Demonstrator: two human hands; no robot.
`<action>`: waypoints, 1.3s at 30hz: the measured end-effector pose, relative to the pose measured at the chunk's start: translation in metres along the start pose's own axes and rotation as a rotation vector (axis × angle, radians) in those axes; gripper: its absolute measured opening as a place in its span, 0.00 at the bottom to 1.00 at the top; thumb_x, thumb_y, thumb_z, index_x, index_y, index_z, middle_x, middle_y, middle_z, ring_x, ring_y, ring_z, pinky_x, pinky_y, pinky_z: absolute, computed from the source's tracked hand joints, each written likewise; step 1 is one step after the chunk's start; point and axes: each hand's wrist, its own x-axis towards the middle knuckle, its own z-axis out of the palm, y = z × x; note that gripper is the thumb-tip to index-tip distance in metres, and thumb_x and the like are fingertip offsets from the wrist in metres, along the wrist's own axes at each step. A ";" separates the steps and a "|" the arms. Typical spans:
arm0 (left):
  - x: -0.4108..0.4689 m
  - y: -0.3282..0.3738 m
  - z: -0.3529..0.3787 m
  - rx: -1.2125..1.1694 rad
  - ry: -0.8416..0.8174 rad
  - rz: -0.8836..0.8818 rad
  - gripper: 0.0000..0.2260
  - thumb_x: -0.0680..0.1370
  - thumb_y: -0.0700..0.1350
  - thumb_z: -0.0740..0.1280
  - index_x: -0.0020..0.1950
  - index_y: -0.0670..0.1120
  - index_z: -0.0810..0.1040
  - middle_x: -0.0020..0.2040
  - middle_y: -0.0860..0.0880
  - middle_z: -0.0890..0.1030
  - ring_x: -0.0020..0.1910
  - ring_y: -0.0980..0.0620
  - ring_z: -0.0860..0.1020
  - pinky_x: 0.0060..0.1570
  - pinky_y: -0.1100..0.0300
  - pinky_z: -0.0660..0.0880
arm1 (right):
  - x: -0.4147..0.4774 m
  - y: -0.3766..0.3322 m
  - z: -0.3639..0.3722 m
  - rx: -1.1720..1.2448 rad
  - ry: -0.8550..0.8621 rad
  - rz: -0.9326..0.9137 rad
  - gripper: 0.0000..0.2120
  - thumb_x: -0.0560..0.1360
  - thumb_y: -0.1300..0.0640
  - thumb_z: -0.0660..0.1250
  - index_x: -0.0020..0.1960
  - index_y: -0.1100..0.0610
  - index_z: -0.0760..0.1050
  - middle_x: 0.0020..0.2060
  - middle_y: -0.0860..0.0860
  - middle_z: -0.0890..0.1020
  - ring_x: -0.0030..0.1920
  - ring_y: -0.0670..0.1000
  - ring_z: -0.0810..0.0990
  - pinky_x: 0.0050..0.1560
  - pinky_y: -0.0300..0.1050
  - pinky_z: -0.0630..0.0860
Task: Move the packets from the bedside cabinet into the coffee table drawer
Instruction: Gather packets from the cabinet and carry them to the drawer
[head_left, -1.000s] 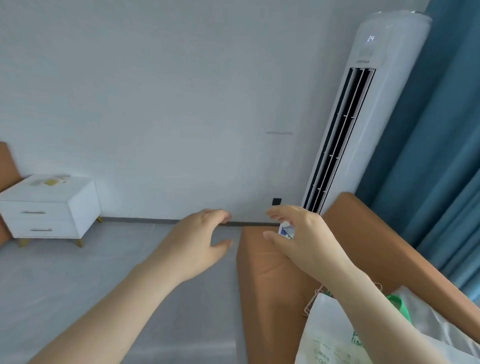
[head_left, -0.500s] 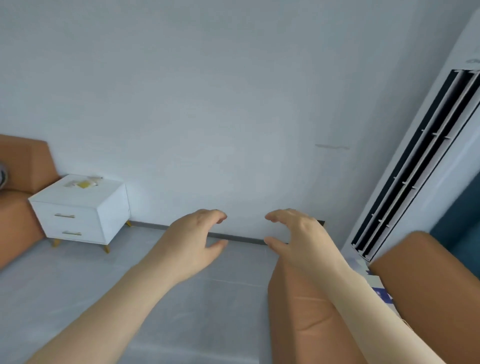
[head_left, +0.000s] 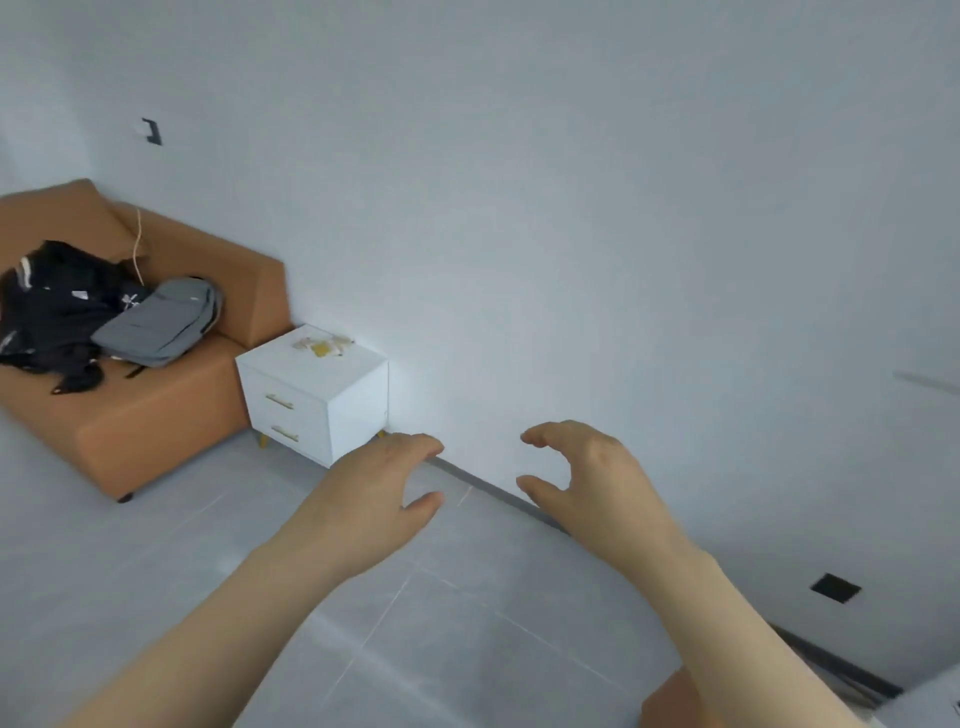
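Note:
A white bedside cabinet (head_left: 291, 395) with two drawers stands against the wall at the left of centre. Several small yellowish packets (head_left: 323, 347) lie on its top near the wall. My left hand (head_left: 374, 499) and my right hand (head_left: 592, 488) are both held out in front of me over the floor, fingers loosely curved, holding nothing. Both hands are well short of the cabinet. The coffee table is out of view.
An orange sofa (head_left: 156, 431) sits left of the cabinet with a black bag (head_left: 57, 306) and a grey backpack (head_left: 161, 322) on it. Grey tiled floor (head_left: 441, 613) spreads between me and the cabinet. Another orange seat corner (head_left: 670, 701) shows at the bottom right.
The view has swung left: the air conditioner and near sofa slid out, the cabinet and far sofa came closer. The small packet my right hand held a second ago is gone.

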 end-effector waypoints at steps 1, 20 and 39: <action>0.008 -0.010 0.000 0.000 0.000 -0.030 0.19 0.77 0.52 0.66 0.67 0.54 0.70 0.61 0.58 0.74 0.59 0.58 0.72 0.54 0.66 0.67 | 0.018 0.000 0.008 0.015 -0.024 -0.021 0.19 0.77 0.51 0.67 0.67 0.48 0.72 0.62 0.41 0.76 0.64 0.43 0.72 0.60 0.34 0.67; 0.199 -0.298 -0.056 0.034 -0.015 -0.266 0.21 0.77 0.53 0.65 0.69 0.55 0.68 0.64 0.60 0.72 0.62 0.60 0.72 0.59 0.67 0.67 | 0.350 -0.071 0.184 0.126 -0.234 -0.074 0.20 0.76 0.50 0.67 0.67 0.47 0.71 0.62 0.40 0.76 0.62 0.41 0.72 0.59 0.31 0.64; 0.450 -0.500 -0.064 -0.010 -0.059 -0.427 0.19 0.76 0.52 0.66 0.67 0.54 0.70 0.61 0.59 0.74 0.58 0.60 0.72 0.57 0.68 0.67 | 0.681 -0.044 0.303 0.226 -0.353 -0.019 0.19 0.75 0.51 0.68 0.65 0.46 0.72 0.59 0.40 0.76 0.56 0.43 0.76 0.56 0.35 0.67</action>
